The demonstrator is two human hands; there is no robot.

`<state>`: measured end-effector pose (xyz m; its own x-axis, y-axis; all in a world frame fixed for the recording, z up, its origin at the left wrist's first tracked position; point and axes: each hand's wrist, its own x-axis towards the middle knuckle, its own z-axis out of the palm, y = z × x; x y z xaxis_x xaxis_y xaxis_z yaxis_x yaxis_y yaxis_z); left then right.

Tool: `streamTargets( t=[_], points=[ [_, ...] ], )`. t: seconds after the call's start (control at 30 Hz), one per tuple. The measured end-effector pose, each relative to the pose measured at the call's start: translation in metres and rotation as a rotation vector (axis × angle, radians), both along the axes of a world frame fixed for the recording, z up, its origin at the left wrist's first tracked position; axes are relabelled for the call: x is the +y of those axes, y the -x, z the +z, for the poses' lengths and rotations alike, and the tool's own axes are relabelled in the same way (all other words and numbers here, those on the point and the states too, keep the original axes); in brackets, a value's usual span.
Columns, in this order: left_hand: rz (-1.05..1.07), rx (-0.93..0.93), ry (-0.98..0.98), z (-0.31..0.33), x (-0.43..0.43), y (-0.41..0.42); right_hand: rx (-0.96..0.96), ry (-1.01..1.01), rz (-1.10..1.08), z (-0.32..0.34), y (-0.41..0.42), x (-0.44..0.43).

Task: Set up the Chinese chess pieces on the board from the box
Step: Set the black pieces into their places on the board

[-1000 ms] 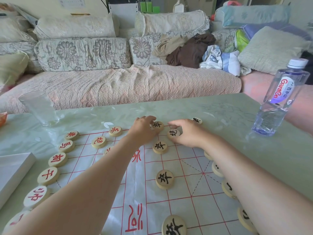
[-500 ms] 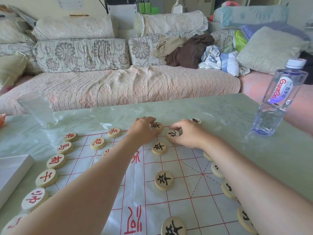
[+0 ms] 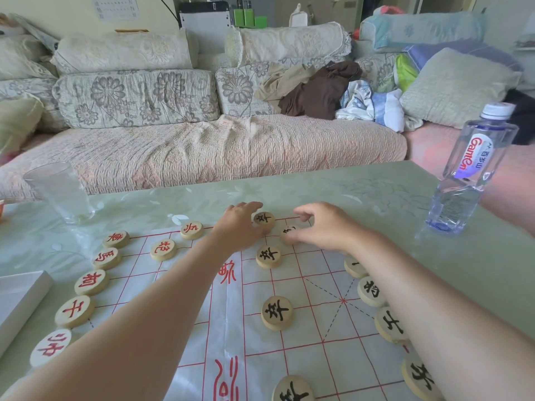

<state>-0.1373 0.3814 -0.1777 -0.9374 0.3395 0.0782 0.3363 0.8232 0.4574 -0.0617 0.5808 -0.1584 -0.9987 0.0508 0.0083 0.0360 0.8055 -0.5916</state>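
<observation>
Left hand (image 3: pixel 240 227): reaches to the far edge of the board, palm down, fingers stretched forward and only slightly bent; it holds nothing, and its side touches the left edge of the far black piece.
Far black piece (image 3: pixel 264 220): lies flat on the board's far line, face up, just right of the left hand.
Right hand (image 3: pixel 324 227): arched over the covered piece with loosely curled fingers; the thumb lies along the piece's near edge and the forefinger tip is beyond it. I cannot tell whether it pinches the piece or only touches it.
Covered piece (image 3: pixel 288 231): flat on the board, just right of and nearer than the far black piece, half hidden by the right thumb.
Board (image 3: pixel 318 328): thin white sheet with red lines, spread on the desk.
Black pieces (image 3: pixel 277 313): three lie in a line down the middle; more run along the right edge, partly under the right forearm.
Red pieces (image 3: pixel 91 282): curve along the left edge, with two further in near the far side.
Box (image 3: pixel 17 296): white, at the left edge of the desk, beside the red pieces.
Desk (image 3: pixel 376 192): pale green, glossy.
Glass (image 3: pixel 60 192): upright, far left.
Bottle (image 3: pixel 474 169): upright, capped, far right, well apart from the board.
Sofa (image 3: pixel 202 149): behind the desk, with clothes (image 3: pixel 318 88) heaped on it.
</observation>
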Motion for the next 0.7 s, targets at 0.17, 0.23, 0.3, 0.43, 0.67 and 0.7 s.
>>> streamTargets(
  t=[0.17, 0.23, 0.3, 0.43, 0.67, 0.7],
  points=[
    [-0.042, 0.164, 0.013, 0.021, 0.018, -0.003, 0.316, 0.156, -0.190, 0.026, -0.001, 0.046],
    [-0.094, 0.196, -0.017, 0.029, 0.039, -0.003, 0.335, 0.138, -0.254, 0.026, 0.003, 0.063],
    [-0.142, 0.184, -0.026, 0.034, 0.063, -0.004, 0.252, 0.093, -0.289, 0.018, 0.010, 0.077],
    [-0.191, 0.064, 0.004, 0.031, 0.100, -0.001, 0.083, 0.009, -0.259, -0.001, 0.019, 0.089],
    [-0.236, -0.023, 0.075, 0.015, 0.123, 0.011, -0.007, -0.003, -0.176, -0.010, 0.034, 0.085],
    [-0.243, -0.011, 0.057, 0.014, 0.125, 0.012, -0.010, 0.011, -0.165, -0.010, 0.036, 0.085]
  ],
)
